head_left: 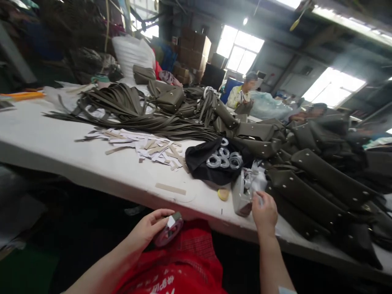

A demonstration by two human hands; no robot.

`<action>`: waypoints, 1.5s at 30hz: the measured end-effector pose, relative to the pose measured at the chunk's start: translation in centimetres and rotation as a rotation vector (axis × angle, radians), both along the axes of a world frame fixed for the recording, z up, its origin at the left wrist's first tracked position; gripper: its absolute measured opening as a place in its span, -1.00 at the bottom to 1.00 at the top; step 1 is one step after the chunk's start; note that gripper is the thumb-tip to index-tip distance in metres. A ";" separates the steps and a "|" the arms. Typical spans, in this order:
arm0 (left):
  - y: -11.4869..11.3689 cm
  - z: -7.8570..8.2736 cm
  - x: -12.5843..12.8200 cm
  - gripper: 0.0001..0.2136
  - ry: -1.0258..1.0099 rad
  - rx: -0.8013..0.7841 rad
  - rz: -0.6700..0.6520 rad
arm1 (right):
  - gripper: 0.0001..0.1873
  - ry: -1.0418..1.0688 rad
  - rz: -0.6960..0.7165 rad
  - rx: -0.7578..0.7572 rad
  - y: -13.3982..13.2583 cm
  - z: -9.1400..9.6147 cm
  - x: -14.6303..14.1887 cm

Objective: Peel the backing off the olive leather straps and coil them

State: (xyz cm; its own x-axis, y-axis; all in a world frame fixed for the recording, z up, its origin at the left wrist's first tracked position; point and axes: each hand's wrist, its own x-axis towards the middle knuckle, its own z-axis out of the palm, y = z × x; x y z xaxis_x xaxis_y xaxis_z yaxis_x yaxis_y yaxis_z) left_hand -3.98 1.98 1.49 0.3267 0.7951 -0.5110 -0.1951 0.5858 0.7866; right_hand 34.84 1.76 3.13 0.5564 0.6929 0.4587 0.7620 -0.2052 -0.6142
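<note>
My left hand is below the table edge, over my red apron, with its fingers closed round a small roll of tape that has an olive piece on it. My right hand is raised at the table's front edge. Its fingers are closed in a clear plastic bag of small parts. Just behind that bag lies a black cloth with several rolls of tape on it.
The white table carries olive straps, a scatter of paper strips and a heap of olive bags at the right. Two people sit at the far side. Sacks and cardboard boxes stand at the back.
</note>
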 end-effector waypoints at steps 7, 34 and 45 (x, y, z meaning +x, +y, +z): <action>-0.2 -0.2 0.7 -0.47 0.023 0.014 0.015 | -0.48 0.335 0.108 -0.048 0.2 -2.5 2.2; -2.6 -0.3 1.9 -0.72 0.479 0.560 -0.013 | -0.58 0.937 0.867 -0.565 -3.4 -1.5 -18.6; -3.6 0.3 1.1 -0.74 0.688 0.687 -0.015 | -0.50 1.008 0.874 -0.708 -2.6 -1.5 -20.8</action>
State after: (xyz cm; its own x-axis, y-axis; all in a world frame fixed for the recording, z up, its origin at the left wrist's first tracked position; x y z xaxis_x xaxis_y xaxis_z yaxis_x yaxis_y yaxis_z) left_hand -2.86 -1.60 1.81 0.1424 0.9896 -0.0201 0.4391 -0.0450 0.8973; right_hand 13.99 -0.82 1.67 -0.2669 0.8708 -0.4129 0.1290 -0.3923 -0.9107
